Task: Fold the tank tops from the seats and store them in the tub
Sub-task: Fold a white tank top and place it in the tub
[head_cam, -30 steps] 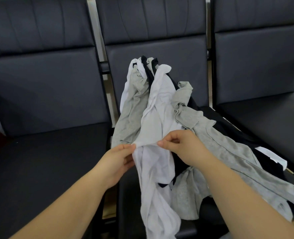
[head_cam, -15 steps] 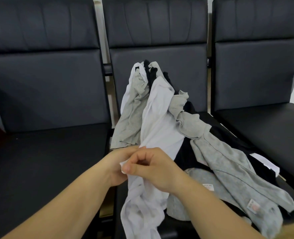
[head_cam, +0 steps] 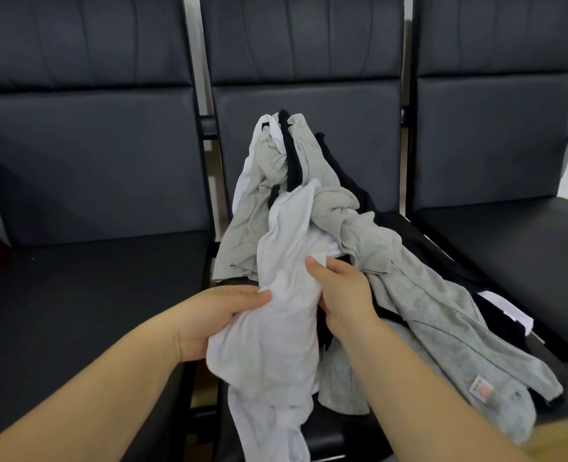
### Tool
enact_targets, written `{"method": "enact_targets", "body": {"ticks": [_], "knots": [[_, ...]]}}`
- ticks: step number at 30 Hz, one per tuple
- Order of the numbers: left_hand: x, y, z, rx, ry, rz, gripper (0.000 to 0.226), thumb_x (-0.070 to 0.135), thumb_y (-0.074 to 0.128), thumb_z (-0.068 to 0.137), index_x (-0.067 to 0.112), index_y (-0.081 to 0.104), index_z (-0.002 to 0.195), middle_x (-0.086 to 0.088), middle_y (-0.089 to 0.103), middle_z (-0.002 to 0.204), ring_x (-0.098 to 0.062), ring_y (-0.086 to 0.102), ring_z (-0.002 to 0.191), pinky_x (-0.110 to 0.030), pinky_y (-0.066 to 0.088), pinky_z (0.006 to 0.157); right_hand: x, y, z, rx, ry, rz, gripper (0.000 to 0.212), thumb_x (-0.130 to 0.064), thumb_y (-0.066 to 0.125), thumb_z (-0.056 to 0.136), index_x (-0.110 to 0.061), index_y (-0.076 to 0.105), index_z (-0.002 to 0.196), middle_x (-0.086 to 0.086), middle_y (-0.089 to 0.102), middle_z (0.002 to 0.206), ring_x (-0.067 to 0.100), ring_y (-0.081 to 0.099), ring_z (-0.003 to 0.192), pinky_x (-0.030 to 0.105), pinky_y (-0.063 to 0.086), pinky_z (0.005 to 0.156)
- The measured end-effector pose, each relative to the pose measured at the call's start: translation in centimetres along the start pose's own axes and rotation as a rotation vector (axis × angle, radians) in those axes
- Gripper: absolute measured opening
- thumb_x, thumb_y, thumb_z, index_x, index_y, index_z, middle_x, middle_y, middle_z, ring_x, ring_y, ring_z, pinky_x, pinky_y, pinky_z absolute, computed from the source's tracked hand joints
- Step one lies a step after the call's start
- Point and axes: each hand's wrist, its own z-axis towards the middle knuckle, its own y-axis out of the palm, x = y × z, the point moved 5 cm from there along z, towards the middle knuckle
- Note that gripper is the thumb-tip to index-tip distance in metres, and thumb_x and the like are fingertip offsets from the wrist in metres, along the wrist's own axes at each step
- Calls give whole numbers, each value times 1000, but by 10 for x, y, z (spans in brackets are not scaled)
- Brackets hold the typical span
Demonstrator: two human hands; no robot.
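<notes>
A white tank top (head_cam: 286, 295) hangs bunched over the near edge of the middle seat (head_cam: 369, 438), gathered between both hands. The left hand (head_cam: 216, 315) grips its left side, fingers curled into the cloth; the right hand (head_cam: 339, 288) pinches its right edge. Behind it, grey, black and white tank tops (head_cam: 309, 181) lie heaped against the backrest. A grey top (head_cam: 442, 328) trails to the near right, bearing a small sewn label (head_cam: 481, 390) with a reddish mark, apparently too blurred to read.
</notes>
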Motion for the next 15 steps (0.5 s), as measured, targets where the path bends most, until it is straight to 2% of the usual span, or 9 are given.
{"method": "enact_targets", "body": {"ticks": [2,4,7,9,10,12,13,14,15], "knots": [[0,-6,3,144,39,70,45,35,66,76,11,69,114,-8,71,115,-23,67,106,-34,51,90,-11,5,-8,-67,-112,-108,15,-19,76,81,-8,73,92,6,73,91,22,69,92,35,54,90],[2,-14,9,264,76,73,42,42,60,85,14,68,116,-4,72,110,-21,67,105,-32,51,88,-24,18,-27,-261,-234,-265,2,-19,74,82,-17,74,81,1,72,81,11,66,80,26,53,82],[8,-12,12,275,69,-29,43,47,54,91,14,67,115,-6,72,110,-22,65,107,-33,50,84,-25,37,-51,-528,-283,-480,5,-17,73,83,-20,73,79,-4,70,75,0,61,70,15,50,70],[10,-4,14,249,58,-44,35,40,59,91,11,67,109,-8,73,106,-20,68,100,-31,51,82,-20,42,-55,-589,-259,-574,2,-17,74,83,-17,74,85,-8,70,77,-3,62,71,12,48,70],[10,2,16,240,66,-42,27,31,61,92,8,68,102,-9,74,99,-17,71,91,-28,52,77,-18,43,-55,-610,-241,-596,4,-18,74,83,-18,75,87,-9,71,80,-3,63,74,12,49,73],[10,5,19,271,98,-26,16,17,60,93,3,68,92,-10,74,82,-14,71,72,-24,54,67,-18,41,-54,-598,-227,-599,2,-24,75,82,-25,74,81,-15,70,77,-4,62,73,10,47,71],[9,3,21,299,112,-36,16,15,60,93,1,68,93,-12,74,81,-17,71,73,-25,55,69,-20,37,-50,-526,-258,-610,5,-29,76,80,-30,73,76,-17,67,75,-5,59,70,10,44,69],[8,1,22,317,119,-57,19,16,61,92,-1,68,98,-15,74,86,-21,71,79,-28,55,74,-23,28,-41,-381,-339,-659,6,-34,76,80,-32,71,76,-18,66,80,-4,56,73,11,42,71],[6,-2,23,318,124,-64,24,18,62,91,-2,68,103,-17,74,93,-25,70,87,-32,54,81,-29,19,-30,-200,-460,-757,7,-38,74,80,-32,71,80,-16,64,92,-2,54,85,14,40,78]]}}
